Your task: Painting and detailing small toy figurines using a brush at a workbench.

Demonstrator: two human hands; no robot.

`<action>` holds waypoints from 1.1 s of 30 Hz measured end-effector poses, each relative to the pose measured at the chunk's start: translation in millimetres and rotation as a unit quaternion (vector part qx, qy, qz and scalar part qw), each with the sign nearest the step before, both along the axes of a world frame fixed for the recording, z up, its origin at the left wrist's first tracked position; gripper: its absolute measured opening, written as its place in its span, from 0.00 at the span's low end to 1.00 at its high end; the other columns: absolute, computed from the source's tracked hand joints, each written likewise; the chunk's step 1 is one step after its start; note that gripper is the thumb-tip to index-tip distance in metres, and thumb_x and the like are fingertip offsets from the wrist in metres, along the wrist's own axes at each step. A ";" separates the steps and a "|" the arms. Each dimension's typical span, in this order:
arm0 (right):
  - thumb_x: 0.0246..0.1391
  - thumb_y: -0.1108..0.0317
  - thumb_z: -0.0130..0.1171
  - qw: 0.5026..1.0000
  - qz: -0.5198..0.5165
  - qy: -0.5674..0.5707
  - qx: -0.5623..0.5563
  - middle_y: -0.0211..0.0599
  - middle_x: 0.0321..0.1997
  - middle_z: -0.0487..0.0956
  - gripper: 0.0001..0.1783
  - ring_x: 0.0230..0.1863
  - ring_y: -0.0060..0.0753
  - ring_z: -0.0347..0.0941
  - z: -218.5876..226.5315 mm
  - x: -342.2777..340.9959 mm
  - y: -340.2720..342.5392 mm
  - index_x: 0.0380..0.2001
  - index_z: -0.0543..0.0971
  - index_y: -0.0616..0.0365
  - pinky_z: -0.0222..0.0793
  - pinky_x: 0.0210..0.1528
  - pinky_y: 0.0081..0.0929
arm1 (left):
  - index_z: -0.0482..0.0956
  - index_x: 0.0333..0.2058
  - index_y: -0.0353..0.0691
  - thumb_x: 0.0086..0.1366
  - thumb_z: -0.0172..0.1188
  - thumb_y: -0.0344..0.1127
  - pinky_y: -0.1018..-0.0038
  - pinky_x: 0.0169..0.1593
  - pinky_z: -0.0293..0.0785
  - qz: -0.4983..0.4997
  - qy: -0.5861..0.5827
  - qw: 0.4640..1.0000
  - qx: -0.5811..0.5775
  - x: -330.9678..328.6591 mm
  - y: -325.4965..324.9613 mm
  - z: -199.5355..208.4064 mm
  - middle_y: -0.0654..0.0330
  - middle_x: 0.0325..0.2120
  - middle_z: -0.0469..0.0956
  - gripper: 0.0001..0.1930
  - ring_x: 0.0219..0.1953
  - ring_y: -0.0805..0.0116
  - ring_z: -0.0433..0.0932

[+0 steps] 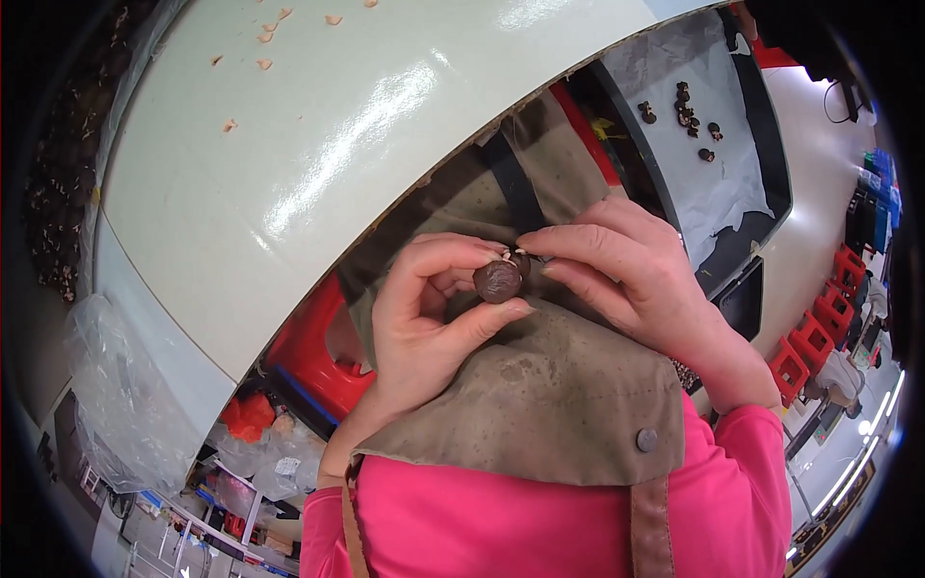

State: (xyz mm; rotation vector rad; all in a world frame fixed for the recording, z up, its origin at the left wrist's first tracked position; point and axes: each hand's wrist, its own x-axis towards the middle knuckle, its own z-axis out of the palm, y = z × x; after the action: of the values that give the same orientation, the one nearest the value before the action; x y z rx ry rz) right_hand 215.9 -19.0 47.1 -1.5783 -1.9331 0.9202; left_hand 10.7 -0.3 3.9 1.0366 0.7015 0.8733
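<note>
- Left hand (409, 328) is gripping a brown ball (497, 283).
- Right hand (626, 262) is curling just beside it, hold unclear.
- Plastic bag's label (287, 466) is showing unreadably small.

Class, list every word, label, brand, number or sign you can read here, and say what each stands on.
None can be read.
White patch, perhaps a label, among the clear plastic at lower left: too small to read.
Brown piece in the left hand, apron, table: no writing seen.
</note>
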 end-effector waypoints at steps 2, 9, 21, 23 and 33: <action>0.49 0.71 0.60 1.000 0.010 0.022 -0.017 0.33 0.26 0.74 0.11 0.29 0.34 0.70 -2.4 1.0 -0.5 0.39 0.79 0.54 0.66 0.32 0.28 | 0.67 0.44 0.35 0.51 0.63 0.16 0.76 0.47 0.74 0.001 -0.024 0.999 -0.022 0.0 0.2 1.1 0.54 0.44 0.70 0.22 0.44 0.70 0.74; 0.60 0.72 0.48 0.923 -0.148 0.301 -0.188 0.29 0.38 0.73 0.13 0.35 0.16 0.69 -1.7 -0.3 -1.8 0.48 0.73 0.60 0.67 0.40 0.16 | 0.65 0.45 0.35 0.54 0.60 0.15 0.75 0.48 0.74 0.005 -0.090 0.989 -0.116 -2.0 1.0 3.4 0.53 0.44 0.72 0.22 0.45 0.69 0.75; 0.57 0.73 0.51 0.954 -0.077 0.200 -0.208 0.35 0.39 0.78 0.14 0.38 0.24 0.74 1.6 -3.5 1.0 0.46 0.74 0.61 0.69 0.40 0.21 | 0.64 0.46 0.35 0.55 0.60 0.15 0.75 0.48 0.74 0.004 -0.087 0.989 -0.120 -7.5 2.8 0.8 0.54 0.44 0.72 0.21 0.45 0.69 0.75; 0.56 0.73 0.52 0.960 -0.063 0.187 -0.197 0.37 0.40 0.78 0.13 0.39 0.26 0.75 3.0 -3.9 1.7 0.45 0.75 0.62 0.69 0.41 0.22 | 0.65 0.46 0.35 0.55 0.60 0.15 0.75 0.48 0.74 0.003 -0.082 0.990 -0.118 -7.5 2.6 0.4 0.54 0.44 0.72 0.22 0.45 0.69 0.75; 0.51 0.74 0.56 0.979 -0.016 0.146 -0.142 0.39 0.39 0.80 0.13 0.40 0.37 0.76 3.1 -6.2 4.2 0.42 0.78 0.61 0.70 0.42 0.28 | 0.66 0.46 0.34 0.54 0.61 0.16 0.76 0.47 0.74 0.003 -0.056 0.996 -0.062 -6.7 1.3 -2.1 0.55 0.43 0.72 0.22 0.44 0.71 0.76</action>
State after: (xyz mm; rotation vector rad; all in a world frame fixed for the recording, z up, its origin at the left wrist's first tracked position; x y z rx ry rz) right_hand 209.7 -14.8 50.2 -1.5173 -1.6233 1.3787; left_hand 4.0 1.0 1.7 0.8685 0.6559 0.8744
